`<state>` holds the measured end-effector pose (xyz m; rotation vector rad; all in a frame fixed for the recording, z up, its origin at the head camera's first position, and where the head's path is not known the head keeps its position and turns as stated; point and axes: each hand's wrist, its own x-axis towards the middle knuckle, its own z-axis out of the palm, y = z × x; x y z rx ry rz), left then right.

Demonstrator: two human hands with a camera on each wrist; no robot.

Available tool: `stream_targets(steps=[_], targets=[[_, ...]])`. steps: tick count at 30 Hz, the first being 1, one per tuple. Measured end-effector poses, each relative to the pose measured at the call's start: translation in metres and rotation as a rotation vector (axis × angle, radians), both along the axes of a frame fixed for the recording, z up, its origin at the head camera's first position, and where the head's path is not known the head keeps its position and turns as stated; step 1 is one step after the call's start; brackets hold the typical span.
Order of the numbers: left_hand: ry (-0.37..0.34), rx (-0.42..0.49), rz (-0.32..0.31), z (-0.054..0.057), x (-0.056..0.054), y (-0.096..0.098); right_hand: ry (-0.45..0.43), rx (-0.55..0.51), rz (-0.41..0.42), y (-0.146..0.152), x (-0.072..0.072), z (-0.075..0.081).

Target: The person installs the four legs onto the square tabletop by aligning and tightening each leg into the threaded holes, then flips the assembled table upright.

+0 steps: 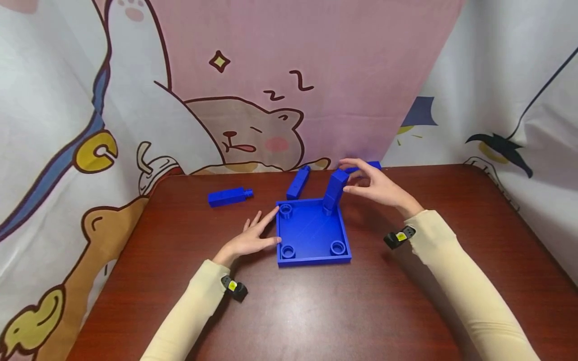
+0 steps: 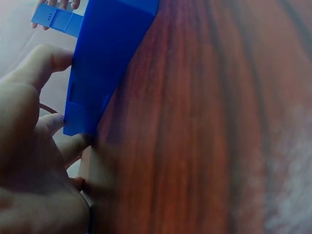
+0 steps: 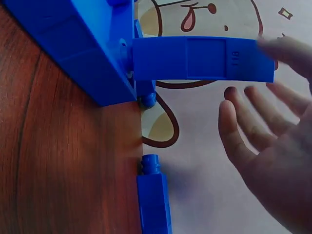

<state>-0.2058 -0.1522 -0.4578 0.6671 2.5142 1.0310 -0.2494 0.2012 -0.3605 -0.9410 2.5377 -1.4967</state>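
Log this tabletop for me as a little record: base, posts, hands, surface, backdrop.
Base: blue square tray, round sockets at three visible corners
Upright post: blue, at the tray's far right corner
Lying posts: left post, middle post, third post partly behind the right hand
Left hand: touching the tray's left side
Right hand: thumb and fingers around the upright post's top
Surface: reddish-brown table
Backdrop: printed cloth

Head view is looking bright and fairly even. Pale glare is spreading across near part of table [image 1: 289,316]. Right sleeve [image 1: 465,281] is casting soft shadow. Left wrist view is running dimmer, left hand [image 2: 24,146] lying in shade, table blurring. Right wrist view is showing right hand [image 3: 280,151] slightly soft.
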Motion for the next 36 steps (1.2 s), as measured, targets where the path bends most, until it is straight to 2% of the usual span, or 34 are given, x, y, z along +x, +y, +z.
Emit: stream_targets(steps=[2,7,10,16,20,24,27,33,36], targets=[[0.003,-0.005,0.0,0.0,0.0,0.0,0.02,0.008,0.059,0.002,-0.002,0.0],[0.003,-0.015,0.004,-0.002,-0.001,0.0,0.086,-0.04,0.164,0.007,-0.021,-0.018],[0.007,-0.008,0.003,-0.002,-0.001,0.001,0.074,-0.078,0.201,0.009,-0.03,-0.027],[0.01,-0.006,-0.006,-0.003,-0.001,0.002,0.005,-0.123,0.241,0.007,-0.034,-0.032],[0.019,-0.006,-0.008,-0.004,-0.001,0.002,-0.02,-0.101,0.19,0.006,-0.033,-0.033],[0.014,-0.005,-0.004,-0.003,-0.001,0.001,-0.04,-0.05,0.033,0.002,-0.027,-0.031],[0.013,-0.009,-0.003,-0.002,-0.002,0.0,-0.038,-0.037,-0.062,-0.004,-0.019,-0.024],[0.003,-0.021,0.002,-0.003,-0.003,-0.001,0.026,-0.021,-0.105,-0.016,0.003,-0.004],[-0.003,-0.02,0.004,-0.003,-0.003,-0.001,0.026,-0.019,-0.119,-0.018,0.006,0.0]])
